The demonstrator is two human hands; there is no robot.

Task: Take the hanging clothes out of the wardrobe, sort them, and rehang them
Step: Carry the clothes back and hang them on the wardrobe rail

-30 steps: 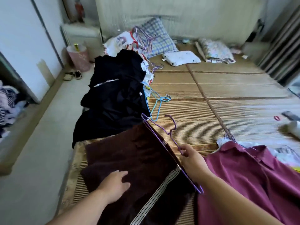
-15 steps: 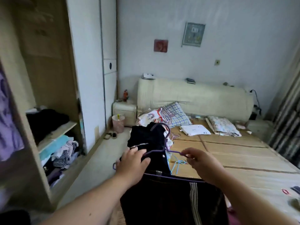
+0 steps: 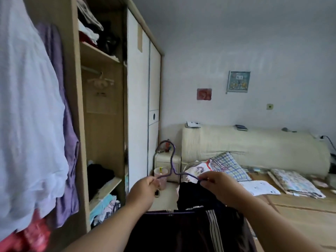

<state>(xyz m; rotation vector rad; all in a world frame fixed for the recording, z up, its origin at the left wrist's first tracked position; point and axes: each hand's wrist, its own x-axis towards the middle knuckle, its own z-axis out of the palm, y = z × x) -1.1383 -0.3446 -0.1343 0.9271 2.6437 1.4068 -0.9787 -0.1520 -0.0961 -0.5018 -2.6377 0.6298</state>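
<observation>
A purple wire hanger (image 3: 172, 160) is held up in front of me, hook upward. Dark maroon trousers with white side stripes (image 3: 190, 231) hang folded over its bottom bar. My left hand (image 3: 143, 190) pinches the hanger's left shoulder and my right hand (image 3: 220, 188) pinches its right shoulder. The open wardrobe (image 3: 105, 124) stands at the left, with a white garment (image 3: 27, 115) and a purple one (image 3: 65, 124) hanging close by me. An empty pale hanger (image 3: 101, 81) hangs on the rail inside.
Wardrobe shelves hold folded clothes. A pile of black clothes (image 3: 192, 195) lies on the bed's near corner behind the hanger. The bed (image 3: 291, 206) with a bamboo mat, pillows and cream headboard fills the right. A nightstand (image 3: 167, 164) and pink bin (image 3: 161, 176) stand by the wall.
The trousers on the hanger were lifted off the bed. My view swung up and left toward the wardrobe. My left hand moved from the fabric to the hanger's shoulder.
</observation>
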